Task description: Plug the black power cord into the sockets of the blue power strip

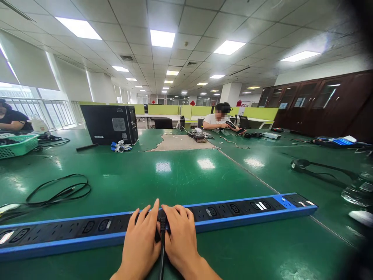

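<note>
A long blue power strip [250, 217] with a black face and several sockets lies across the near part of the table. At its middle, a black power plug [162, 217] is against the socket face, its cord [162, 252] running down toward me. My left hand [141, 237] holds the plug from the left, fingers resting over the strip. From the right, my right hand [180, 235] is closed about the same plug, its fingers bent onto the strip. Both thumbs and the plug's contact end are mostly hidden, so I cannot tell how deep it sits.
A looped black cable [61, 190] lies left on the green table [116, 186]. Behind are a black computer case [107, 124], gloves [121, 146] and a green basket [20, 147]. A headset-like strap [323, 167] and clear bottle [359, 188] are right. Two people sit beyond.
</note>
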The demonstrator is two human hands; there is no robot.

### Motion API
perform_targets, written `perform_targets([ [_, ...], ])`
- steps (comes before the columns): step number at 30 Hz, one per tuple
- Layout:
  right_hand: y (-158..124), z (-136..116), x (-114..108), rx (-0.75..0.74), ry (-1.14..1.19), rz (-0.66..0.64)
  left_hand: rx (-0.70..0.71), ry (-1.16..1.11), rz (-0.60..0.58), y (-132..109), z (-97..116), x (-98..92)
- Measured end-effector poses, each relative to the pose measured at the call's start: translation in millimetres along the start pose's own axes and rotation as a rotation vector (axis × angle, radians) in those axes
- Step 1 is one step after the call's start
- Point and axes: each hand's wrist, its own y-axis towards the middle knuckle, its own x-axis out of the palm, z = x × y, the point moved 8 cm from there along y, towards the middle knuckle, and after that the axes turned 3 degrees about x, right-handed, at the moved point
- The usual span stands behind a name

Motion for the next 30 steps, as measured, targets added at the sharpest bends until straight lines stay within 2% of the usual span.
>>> perform_targets([
  [2,2,-1,-3,0.003,0.052,0.034,0.003,0.01,-0.003,-1,0,1.9],
  [4,4,4,-15,0.012,0.105,0.123,-0.006,0.009,-0.016,-1,-2,3.7],
  [8,8,37,-54,0.022,0.131,0.323,-0.012,0.001,-0.038,0,-4,4.6],
  [12,6,99,-87,0.161,0.091,0.342,0.003,0.009,-0.049,0,-4,3.3],
  [15,3,127,-94,0.233,0.086,0.272,0.008,0.014,-0.062,0,-4,2.9],
  [20,7,119,-81,0.165,-0.001,0.113,0.015,0.001,-0.074,1,-4,2.8],
  [30,9,105,-73,0.023,-0.003,-0.012,0.015,-0.036,-0.092,1,-2,2.6],
])
